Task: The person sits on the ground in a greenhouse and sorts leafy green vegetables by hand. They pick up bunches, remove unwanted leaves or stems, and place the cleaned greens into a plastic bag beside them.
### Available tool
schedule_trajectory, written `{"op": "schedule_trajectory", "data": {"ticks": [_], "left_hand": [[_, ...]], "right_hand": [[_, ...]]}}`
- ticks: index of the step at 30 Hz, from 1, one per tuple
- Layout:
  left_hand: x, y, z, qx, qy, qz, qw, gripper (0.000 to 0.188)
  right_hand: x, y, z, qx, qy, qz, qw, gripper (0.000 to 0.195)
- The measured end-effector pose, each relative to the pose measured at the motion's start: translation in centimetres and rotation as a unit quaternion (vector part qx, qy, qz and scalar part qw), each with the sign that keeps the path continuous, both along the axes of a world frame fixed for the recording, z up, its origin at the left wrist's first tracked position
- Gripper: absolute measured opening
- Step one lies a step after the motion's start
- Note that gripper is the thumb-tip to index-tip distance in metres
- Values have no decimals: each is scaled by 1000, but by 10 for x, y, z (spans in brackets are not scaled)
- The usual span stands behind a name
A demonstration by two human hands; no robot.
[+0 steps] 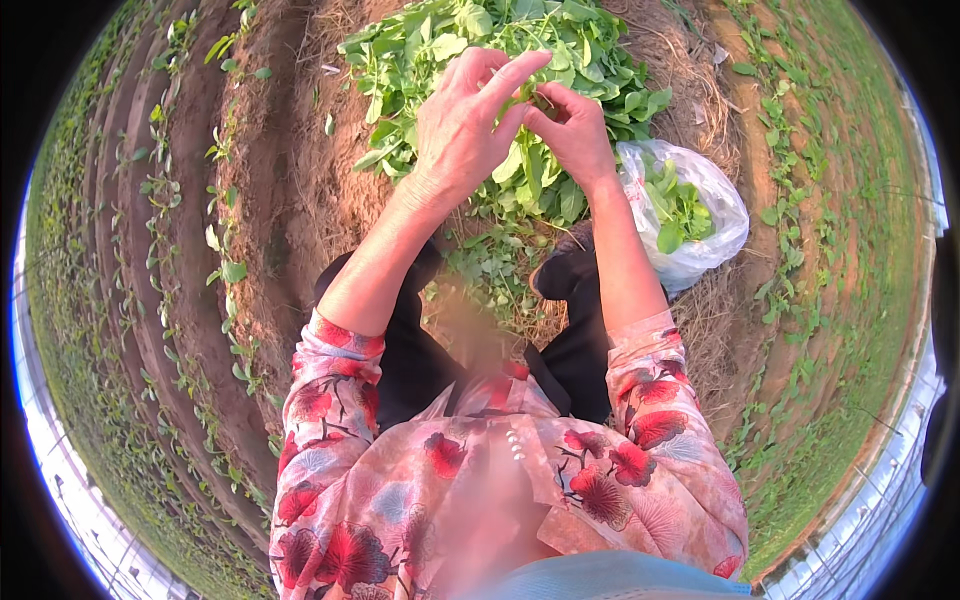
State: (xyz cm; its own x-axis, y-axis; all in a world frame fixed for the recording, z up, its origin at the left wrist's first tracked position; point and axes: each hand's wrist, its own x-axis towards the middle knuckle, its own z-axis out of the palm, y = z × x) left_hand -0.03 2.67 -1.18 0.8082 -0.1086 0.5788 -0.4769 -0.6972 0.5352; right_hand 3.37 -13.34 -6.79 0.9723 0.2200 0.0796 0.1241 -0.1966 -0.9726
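Observation:
My left hand (469, 116) and my right hand (576, 136) meet above a large heap of leafy greens (592, 45). Between them is a thin leafy green plant (531, 166), its leaves hanging below my thumbs. The right thumb and forefinger pinch its stem end. My left forefinger is stretched out, while the left thumb lies close to the right one; the other left fingers at the plant are partly hidden. Beside my right forearm stands an open clear plastic bag (724, 217) with some greens (675, 206) inside.
Loose leaves and small stems (495, 274) lie on the ground between my black-trousered legs (574, 352). Rows of young plants (229, 270) run along the soil on the left, and more rows (795, 187) on the right. Dry straw (709, 330) lies below the bag.

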Motion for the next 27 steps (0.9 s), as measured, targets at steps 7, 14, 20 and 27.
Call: {"op": "schedule_trajectory", "data": {"ticks": [7, 14, 20, 27], "left_hand": [[11, 12, -24, -20, -6, 30, 999, 18], [26, 45, -19, -461, 186, -34, 867, 18], [21, 42, -26, -511, 267, -83, 813, 23], [16, 19, -31, -480, 274, -114, 825, 21]], "right_hand": [[-6, 14, 1, -58, -76, 3, 995, 26], [6, -5, -4, 40, 160, -67, 984, 16], [9, -13, 17, 308, 173, -33, 935, 12], [-7, 9, 9, 332, 224, 2, 916, 17]]}}
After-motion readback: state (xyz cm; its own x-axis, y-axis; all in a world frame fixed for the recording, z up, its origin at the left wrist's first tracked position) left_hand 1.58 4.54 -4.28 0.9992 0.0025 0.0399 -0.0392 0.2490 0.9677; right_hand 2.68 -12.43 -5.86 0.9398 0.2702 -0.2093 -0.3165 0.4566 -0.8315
